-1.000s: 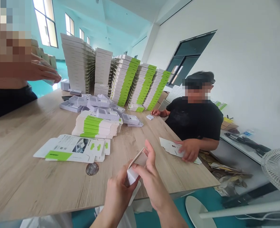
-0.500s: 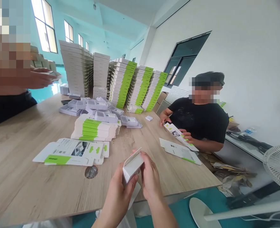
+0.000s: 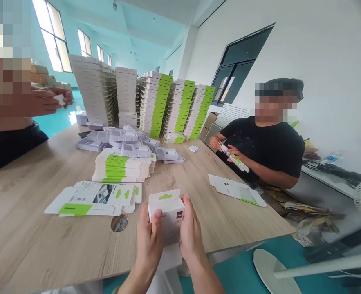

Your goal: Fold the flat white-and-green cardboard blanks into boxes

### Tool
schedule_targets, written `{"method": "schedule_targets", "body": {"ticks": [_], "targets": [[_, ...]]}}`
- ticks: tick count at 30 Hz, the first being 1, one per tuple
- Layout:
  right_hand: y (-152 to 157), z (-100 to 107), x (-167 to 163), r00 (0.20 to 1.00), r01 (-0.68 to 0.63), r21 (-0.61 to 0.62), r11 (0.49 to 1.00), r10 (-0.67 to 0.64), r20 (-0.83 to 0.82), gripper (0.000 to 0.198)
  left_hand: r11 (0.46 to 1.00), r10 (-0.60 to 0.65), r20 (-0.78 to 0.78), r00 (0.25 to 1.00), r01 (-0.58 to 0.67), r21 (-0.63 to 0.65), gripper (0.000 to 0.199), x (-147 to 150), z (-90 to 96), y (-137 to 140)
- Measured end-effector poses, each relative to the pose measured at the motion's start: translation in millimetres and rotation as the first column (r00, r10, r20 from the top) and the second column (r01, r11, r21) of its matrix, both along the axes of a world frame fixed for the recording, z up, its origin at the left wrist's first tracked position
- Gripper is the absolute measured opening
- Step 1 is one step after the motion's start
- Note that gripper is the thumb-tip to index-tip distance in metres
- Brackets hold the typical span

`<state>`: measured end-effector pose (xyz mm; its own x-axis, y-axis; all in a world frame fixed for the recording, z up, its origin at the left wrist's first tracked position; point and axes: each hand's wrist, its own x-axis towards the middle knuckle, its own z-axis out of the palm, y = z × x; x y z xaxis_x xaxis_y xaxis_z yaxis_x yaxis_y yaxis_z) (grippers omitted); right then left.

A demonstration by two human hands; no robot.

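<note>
Between my two hands, above the near edge of the table, is a white cardboard box (image 3: 170, 220) with a hang tab and a green-edged slot at its far end. My left hand (image 3: 149, 237) grips its left side, thumb lying on the upper face. Against the right side my right hand (image 3: 191, 228) presses with its fingers. A loose white flap hangs from the box's near end. Flat printed cartons (image 3: 90, 198) lie to the left of my hands, and behind them stands a row of folded white-and-green cartons (image 3: 119, 166).
Grey-white plastic trays (image 3: 128, 141) are heaped mid-table, with tall box stacks (image 3: 155, 106) behind. A co-worker (image 3: 260, 130) at the right handles a carton near other flat cartons (image 3: 234, 190). Another person's hands (image 3: 53, 100) hold a small white item. A round hole (image 3: 119, 223) pierces the tabletop (image 3: 60, 249).
The box has turned in my hands, so its hang tab and a printed face now show. The co-worker at right has lifted a carton closer. The view has shifted slightly.
</note>
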<state>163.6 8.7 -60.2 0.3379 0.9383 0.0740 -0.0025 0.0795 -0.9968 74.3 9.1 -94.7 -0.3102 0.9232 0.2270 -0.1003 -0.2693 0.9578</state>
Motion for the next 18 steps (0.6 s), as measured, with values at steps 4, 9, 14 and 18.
{"method": "schedule_targets", "body": {"ticks": [4,9,14,18], "targets": [[-9,-22,-3,0.983,-0.132,0.053,0.990,0.124,0.134,0.058,0.999,0.024,-0.011,1.000,-0.025,-0.034,0.060,-12,10.0,11],[-13,-43,-7,0.954,-0.037,0.155,0.987,-0.011,0.301,0.057,0.990,0.007,-0.046,0.999,-0.014,-0.139,0.068,-22,12.1,9],[-17,-30,-6,0.918,-0.084,0.178,0.980,0.007,0.396,0.049,1.000,0.026,-0.152,0.988,-0.027,-0.004,0.065,-36,1.9,2],[-27,-26,-13,0.922,-0.018,0.258,0.966,-0.084,0.378,0.043,0.998,0.038,-0.233,0.972,-0.025,0.059,0.049,-45,-3.7,0]]}}
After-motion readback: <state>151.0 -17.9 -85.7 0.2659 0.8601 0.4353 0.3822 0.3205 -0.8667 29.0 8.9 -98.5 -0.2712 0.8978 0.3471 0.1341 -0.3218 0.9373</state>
